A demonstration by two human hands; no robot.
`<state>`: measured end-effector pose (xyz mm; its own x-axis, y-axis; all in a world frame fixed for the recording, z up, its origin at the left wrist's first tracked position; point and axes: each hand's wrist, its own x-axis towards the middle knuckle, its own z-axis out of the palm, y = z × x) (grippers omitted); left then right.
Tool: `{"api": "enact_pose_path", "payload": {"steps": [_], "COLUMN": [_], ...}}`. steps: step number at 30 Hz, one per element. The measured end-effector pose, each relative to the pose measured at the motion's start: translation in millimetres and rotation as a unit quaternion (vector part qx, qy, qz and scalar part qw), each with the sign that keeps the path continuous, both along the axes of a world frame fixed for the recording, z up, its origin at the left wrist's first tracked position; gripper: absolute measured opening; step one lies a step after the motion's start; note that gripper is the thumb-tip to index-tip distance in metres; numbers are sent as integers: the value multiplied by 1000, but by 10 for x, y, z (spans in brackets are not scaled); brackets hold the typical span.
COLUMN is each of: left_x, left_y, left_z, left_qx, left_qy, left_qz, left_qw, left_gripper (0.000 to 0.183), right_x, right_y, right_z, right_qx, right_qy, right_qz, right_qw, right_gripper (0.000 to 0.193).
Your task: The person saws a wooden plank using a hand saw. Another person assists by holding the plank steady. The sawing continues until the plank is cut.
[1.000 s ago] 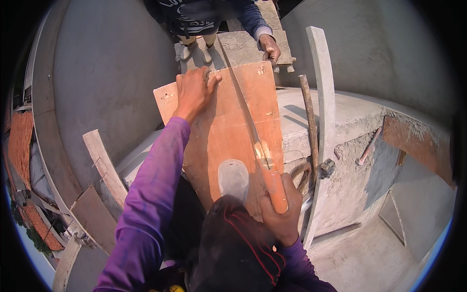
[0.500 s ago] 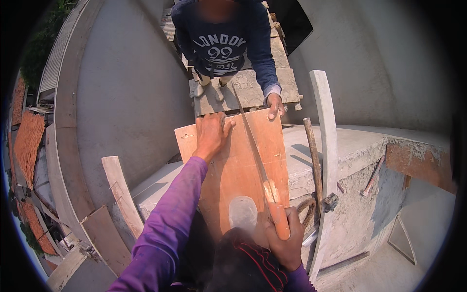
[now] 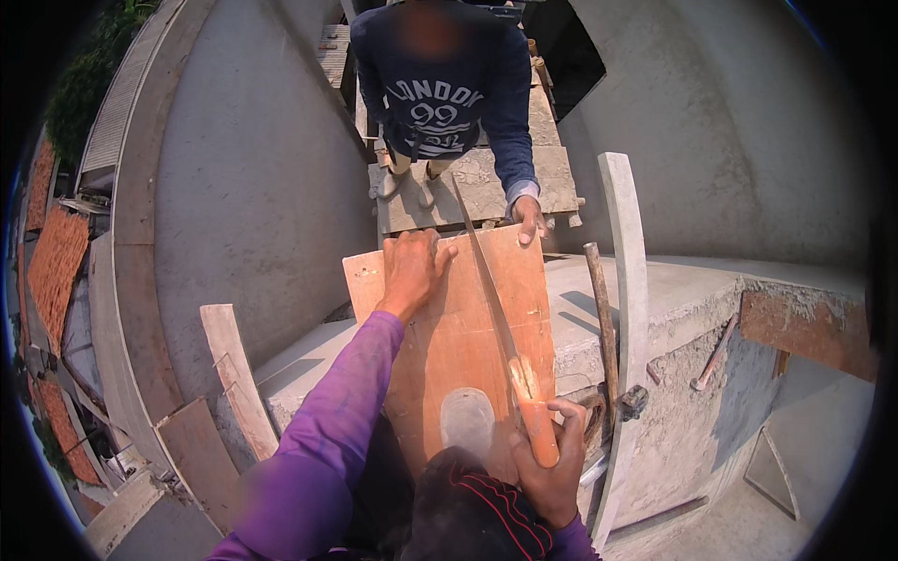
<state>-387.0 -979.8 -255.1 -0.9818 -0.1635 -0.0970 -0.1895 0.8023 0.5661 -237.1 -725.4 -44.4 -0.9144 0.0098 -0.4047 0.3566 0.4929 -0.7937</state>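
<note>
A reddish-brown plywood board (image 3: 440, 346) lies in front of me, its far end toward a co-worker. My left hand (image 3: 412, 266) grips its far edge, with the fingertips hidden over that edge. In my right hand (image 3: 555, 467) is the orange and bare-wood handle of a handsaw (image 3: 491, 290), gripped near the board's near right part. The long blade points away from me, slanting across the board and past its far edge. The co-worker's hand (image 3: 528, 222) holds the board's far right corner.
The co-worker in a dark sweater (image 3: 440, 93) stands on a plank platform (image 3: 552, 178). Right of the board, a pale upright plank (image 3: 625, 280) and a round pole (image 3: 603, 327) rise by a rough concrete ledge (image 3: 683, 290). Another plank (image 3: 234, 374) stands at left.
The scene sits slightly lower in view. My right index finger has lifted and straightened a little along the saw handle. My left hand stays on the board's far edge.
</note>
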Motion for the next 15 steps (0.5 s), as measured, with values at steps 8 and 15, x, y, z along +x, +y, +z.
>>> {"api": "enact_pose_path", "payload": {"steps": [8, 15], "left_x": [-30, -5], "left_y": [42, 11], "left_z": [-42, -42], "left_qx": [-11, -24], "left_qy": [7, -30], "left_qz": [-1, 1], "left_qw": [1000, 999], "left_gripper": [38, 38], "right_x": [-43, -95], "right_y": [58, 135], "right_z": [51, 155], "right_qx": [20, 27], "right_qy": [-6, -53], "right_qz": [48, 94], "right_qw": [999, 994], "right_gripper": [66, 65]}}
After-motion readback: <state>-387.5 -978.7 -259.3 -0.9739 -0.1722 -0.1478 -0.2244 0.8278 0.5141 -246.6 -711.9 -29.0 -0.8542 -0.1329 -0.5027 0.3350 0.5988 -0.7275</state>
